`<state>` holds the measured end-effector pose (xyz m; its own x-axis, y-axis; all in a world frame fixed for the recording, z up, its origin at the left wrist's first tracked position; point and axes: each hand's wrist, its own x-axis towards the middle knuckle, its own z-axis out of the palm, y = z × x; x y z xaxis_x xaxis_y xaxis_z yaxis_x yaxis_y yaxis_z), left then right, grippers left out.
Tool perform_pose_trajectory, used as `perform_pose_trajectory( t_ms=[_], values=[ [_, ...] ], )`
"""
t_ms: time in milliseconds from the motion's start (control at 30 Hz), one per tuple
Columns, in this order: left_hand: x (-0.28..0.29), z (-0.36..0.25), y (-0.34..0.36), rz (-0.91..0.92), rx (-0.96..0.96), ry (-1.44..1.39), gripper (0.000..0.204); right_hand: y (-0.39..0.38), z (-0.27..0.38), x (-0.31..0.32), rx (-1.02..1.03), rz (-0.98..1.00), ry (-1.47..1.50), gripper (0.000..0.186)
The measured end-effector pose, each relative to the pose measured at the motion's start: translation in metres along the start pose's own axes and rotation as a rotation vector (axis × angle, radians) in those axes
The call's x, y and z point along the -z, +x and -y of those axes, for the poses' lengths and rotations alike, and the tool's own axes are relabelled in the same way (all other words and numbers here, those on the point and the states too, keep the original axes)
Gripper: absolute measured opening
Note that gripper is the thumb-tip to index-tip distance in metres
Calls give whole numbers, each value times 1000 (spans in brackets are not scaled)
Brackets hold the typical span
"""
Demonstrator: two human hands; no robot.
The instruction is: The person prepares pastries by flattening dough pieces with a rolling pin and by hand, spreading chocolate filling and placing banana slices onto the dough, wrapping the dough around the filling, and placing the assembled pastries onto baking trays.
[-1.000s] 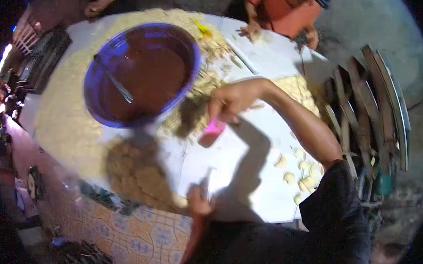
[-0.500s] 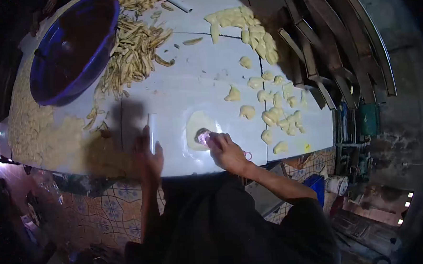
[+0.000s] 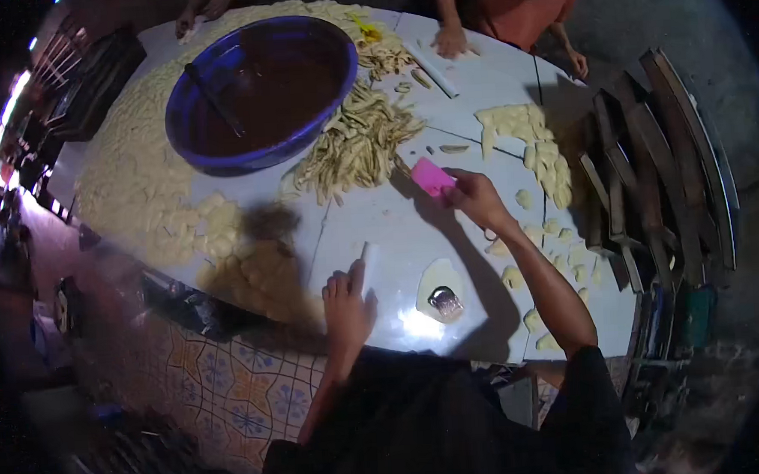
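My right hand [image 3: 479, 199] is raised over the table, its fingers closed on a pink, flat-looking piece [image 3: 432, 178] whose exact kind I cannot make out. Near the front edge, my left hand [image 3: 347, 314] is closed round the near end of a white rod [image 3: 369, 256], its fingers on one side and thumb on the other. To the right of that hand lies a thin, flattened round of pale dough [image 3: 436, 275]. On the dough sits a small shiny metal piece with a dark spot [image 3: 445, 300]; neither hand touches it.
A large purple basin [image 3: 221, 166] of dark liquid holds a dark stick. Beside it are a heap of brownish strips [image 3: 349, 148] and spread pale dough pieces [image 3: 136, 185]. Dough lumps [image 3: 512, 276], metal trays [image 3: 650, 163] and a second rod [image 3: 431, 69] lie rightward. Two people's hands show across the table.
My right hand has left the shiny piece on the dough and moved up and away, now with the pink piece. The view has shifted, showing the far side. My left hand stays by the rod.
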<state>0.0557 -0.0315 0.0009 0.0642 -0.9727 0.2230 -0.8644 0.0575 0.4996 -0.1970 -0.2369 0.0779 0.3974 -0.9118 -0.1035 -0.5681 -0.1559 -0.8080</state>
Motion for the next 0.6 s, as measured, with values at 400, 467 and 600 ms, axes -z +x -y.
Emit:
perform_pose_trajectory(
  t_ms=[400,467,600],
  values=[
    [-2,12,2,39,12,-56,70,139,98,-238,669,3,-346,32],
    [-12,18,-4,-21,-4,15,69,134,107,-252,572,-32,-447,32],
    [-10,12,-2,-9,31,-15,68,138,110,-250,519,18,-438,34]
  ],
)
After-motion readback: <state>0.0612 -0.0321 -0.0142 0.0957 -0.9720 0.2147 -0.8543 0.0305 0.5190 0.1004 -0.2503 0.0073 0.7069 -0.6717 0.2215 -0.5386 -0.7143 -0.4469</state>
